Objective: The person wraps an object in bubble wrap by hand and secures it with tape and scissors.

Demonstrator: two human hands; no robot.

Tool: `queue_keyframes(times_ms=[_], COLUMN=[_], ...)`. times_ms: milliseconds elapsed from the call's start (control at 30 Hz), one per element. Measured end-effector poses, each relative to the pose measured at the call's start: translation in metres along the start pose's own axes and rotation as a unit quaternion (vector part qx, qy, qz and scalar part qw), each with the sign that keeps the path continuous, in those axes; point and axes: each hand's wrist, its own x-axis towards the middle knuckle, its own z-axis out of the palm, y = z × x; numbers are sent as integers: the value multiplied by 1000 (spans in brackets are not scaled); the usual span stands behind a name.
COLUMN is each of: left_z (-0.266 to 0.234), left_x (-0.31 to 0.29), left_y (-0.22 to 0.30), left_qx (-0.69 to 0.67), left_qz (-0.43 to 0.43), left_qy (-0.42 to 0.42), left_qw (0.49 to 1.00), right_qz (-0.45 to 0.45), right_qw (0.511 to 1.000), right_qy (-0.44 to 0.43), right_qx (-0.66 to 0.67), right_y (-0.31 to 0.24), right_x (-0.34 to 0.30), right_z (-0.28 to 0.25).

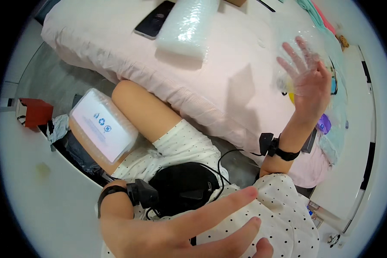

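Note:
My left hand (198, 230) is in the near foreground above my lap, its fingers spread and nothing in them. At the right, over the bed, my right hand (309, 84) is raised with its fingers apart. A clear plastic sheet (311, 41) covers those fingers hazily, and the bent thumb lies over it, seeming to hold it; the exact grip is hard to see. On my left thigh rests a white box (99, 124) with blue symbols, wrapped in bubble wrap. Neither hand touches it. A roll of bubble wrap (189, 30) lies on the bed in front of me.
The bed (137, 53) has a pale pink cover. A black phone (155, 19) lies beside the roll. Purple (324, 124) and yellow items sit near my right arm. A red-brown box (35, 112) stands at the far left. A black cable (221, 161) runs across my lap.

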Motion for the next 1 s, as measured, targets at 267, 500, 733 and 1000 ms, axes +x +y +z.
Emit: queue_keyframes(times_ms=[267,500,733,1000], left_z=[-29,-98,-116,-119], left_x=[-13,-74,-135,-179], left_y=[17,-37,-60,-13], left_qx=[46,-119,-419,-210], left_qz=[-59,-446,-322,-541], left_qy=[9,29,56,87], left_qw=[997,887,847,810], right_qz=[128,104,232,44], right_qw=[896,930,914,851], right_qy=[-234,-195,-244,-487], right_qx=[356,294,226,-191], right_y=[25,47,30,107], right_x=[-5,-28,-15,79], right_z=[83,84,150,220])
